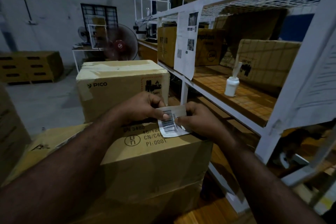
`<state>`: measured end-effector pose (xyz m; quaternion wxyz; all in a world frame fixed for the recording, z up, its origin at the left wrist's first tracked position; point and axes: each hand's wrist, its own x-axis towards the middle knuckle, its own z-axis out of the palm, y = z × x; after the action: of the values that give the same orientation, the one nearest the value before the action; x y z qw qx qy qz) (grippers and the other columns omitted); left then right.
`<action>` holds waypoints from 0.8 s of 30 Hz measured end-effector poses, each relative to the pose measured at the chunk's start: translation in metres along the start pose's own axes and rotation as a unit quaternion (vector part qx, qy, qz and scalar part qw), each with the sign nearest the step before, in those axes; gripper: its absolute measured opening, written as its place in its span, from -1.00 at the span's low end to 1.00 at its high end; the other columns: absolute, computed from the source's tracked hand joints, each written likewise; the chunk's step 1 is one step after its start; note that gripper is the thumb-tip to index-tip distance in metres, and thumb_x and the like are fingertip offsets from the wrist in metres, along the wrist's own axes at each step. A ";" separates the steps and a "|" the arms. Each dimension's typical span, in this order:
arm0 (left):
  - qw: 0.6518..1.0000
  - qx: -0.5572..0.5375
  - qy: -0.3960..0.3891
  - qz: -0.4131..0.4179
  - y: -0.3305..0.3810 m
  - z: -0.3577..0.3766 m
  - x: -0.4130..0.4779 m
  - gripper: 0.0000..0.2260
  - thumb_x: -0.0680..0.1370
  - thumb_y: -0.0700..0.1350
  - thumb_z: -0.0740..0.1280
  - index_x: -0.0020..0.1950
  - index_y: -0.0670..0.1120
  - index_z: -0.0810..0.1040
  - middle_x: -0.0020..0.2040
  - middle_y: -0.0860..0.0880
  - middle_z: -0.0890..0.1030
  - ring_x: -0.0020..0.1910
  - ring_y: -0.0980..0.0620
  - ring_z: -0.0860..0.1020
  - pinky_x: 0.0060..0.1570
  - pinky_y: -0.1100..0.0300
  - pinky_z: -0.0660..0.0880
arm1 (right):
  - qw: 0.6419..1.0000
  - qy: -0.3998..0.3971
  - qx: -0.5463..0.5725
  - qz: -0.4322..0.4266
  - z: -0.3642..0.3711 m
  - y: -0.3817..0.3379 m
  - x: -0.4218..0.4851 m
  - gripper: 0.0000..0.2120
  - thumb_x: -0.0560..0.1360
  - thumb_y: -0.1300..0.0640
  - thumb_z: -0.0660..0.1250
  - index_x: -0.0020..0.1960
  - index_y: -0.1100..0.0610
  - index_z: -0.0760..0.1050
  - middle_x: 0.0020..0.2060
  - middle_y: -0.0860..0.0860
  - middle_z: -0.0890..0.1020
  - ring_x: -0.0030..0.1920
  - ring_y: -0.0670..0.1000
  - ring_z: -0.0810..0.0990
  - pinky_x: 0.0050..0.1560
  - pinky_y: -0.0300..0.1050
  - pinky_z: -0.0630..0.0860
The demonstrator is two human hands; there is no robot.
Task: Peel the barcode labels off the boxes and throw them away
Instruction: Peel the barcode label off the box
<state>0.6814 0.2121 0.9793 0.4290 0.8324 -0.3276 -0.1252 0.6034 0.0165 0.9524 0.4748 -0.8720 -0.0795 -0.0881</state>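
White rectangular barcode label pinched between left hand and right hand, above brown cardboard box; two-handed grip likely stops sticky label curling.

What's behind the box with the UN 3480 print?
A taped PICO box stands behind it, with a red fan farther back. The left hand, right hand and the barcode label cover its lower front.

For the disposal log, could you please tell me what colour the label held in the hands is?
The label is white with black barcode stripes; head view.
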 end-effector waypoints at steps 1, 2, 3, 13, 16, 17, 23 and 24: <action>1.000 -0.004 0.000 0.002 0.001 -0.001 0.000 -0.79 0.43 -0.18 0.51 -0.03 -0.27 0.62 -0.15 -0.15 0.70 -0.17 -0.06 0.69 -0.19 0.16 0.60 | 1.000 0.002 0.013 -0.009 0.000 0.001 -0.002 -0.74 0.51 0.27 0.38 -0.14 -0.10 0.50 -0.21 -0.06 0.60 -0.30 -0.24 0.62 -0.31 -0.31 0.55; 1.000 -0.006 -0.003 0.003 0.002 -0.001 -0.001 -0.78 0.43 -0.18 0.51 -0.03 -0.27 0.63 -0.15 -0.14 0.71 -0.18 -0.04 0.69 -0.19 0.16 0.60 | 0.999 0.003 0.028 -0.015 0.000 0.001 -0.003 -0.73 0.51 0.28 0.37 -0.11 -0.10 0.52 -0.20 -0.05 0.61 -0.28 -0.24 0.63 -0.31 -0.32 0.56; 1.000 -0.005 -0.008 0.002 0.002 -0.002 -0.001 -0.77 0.42 -0.17 0.52 -0.01 -0.27 0.63 -0.14 -0.14 0.72 -0.17 -0.04 0.70 -0.17 0.14 0.62 | 0.999 0.002 0.041 -0.017 0.000 0.002 -0.004 -0.74 0.52 0.29 0.36 -0.07 -0.09 0.53 -0.18 -0.03 0.64 -0.25 -0.22 0.65 -0.29 -0.32 0.57; 0.995 0.038 -0.069 -0.061 -0.003 -0.010 -0.006 -0.65 0.37 -0.04 0.55 0.13 -0.04 0.64 0.10 0.00 0.69 0.05 0.04 0.67 0.17 0.00 0.55 | 0.997 0.014 0.063 -0.034 0.001 0.007 -0.005 -0.78 0.53 0.26 0.35 0.15 0.08 0.58 -0.06 0.00 0.69 -0.09 -0.11 0.70 -0.18 -0.22 0.62; 0.994 0.044 -0.078 -0.057 -0.001 -0.006 -0.007 -0.75 0.39 -0.03 0.55 0.05 -0.02 0.69 0.15 0.06 0.64 0.06 0.09 0.65 0.13 0.10 0.55 | 0.996 0.016 0.076 -0.047 0.001 0.007 -0.007 -0.79 0.54 0.29 0.34 0.09 0.04 0.59 -0.07 -0.03 0.69 -0.09 -0.13 0.70 -0.18 -0.25 0.61; 0.995 0.042 -0.077 -0.055 -0.002 -0.005 -0.007 -0.76 0.39 -0.02 0.54 0.03 -0.02 0.70 0.15 0.06 0.64 0.05 0.08 0.66 0.13 0.08 0.56 | 0.995 0.018 0.081 -0.048 0.001 0.007 -0.007 -0.79 0.54 0.29 0.34 0.10 0.05 0.59 -0.06 -0.01 0.69 -0.08 -0.11 0.70 -0.16 -0.23 0.62; 0.995 0.008 -0.080 -0.051 -0.002 -0.005 -0.007 -0.82 0.44 -0.09 0.51 0.02 -0.09 0.71 0.07 -0.02 0.69 -0.02 0.00 0.70 0.06 0.03 0.60 | 0.992 0.032 0.119 -0.040 0.002 0.008 -0.008 -0.78 0.52 0.31 0.36 0.13 0.11 0.60 -0.02 0.08 0.70 -0.05 0.01 0.71 -0.09 -0.08 0.67; 0.996 0.001 -0.080 -0.050 -0.001 -0.004 -0.007 -0.82 0.45 -0.10 0.50 0.02 -0.10 0.70 0.06 -0.02 0.69 -0.03 0.00 0.70 0.04 0.05 0.59 | 0.991 0.035 0.120 -0.043 0.003 0.008 -0.008 -0.78 0.52 0.31 0.36 0.11 0.07 0.60 -0.02 0.07 0.70 -0.05 0.00 0.71 -0.08 -0.06 0.67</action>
<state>0.6784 0.2200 0.9806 0.3940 0.8354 -0.3187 -0.2129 0.5974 0.0144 0.9429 0.5745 -0.8008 -0.1098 -0.1288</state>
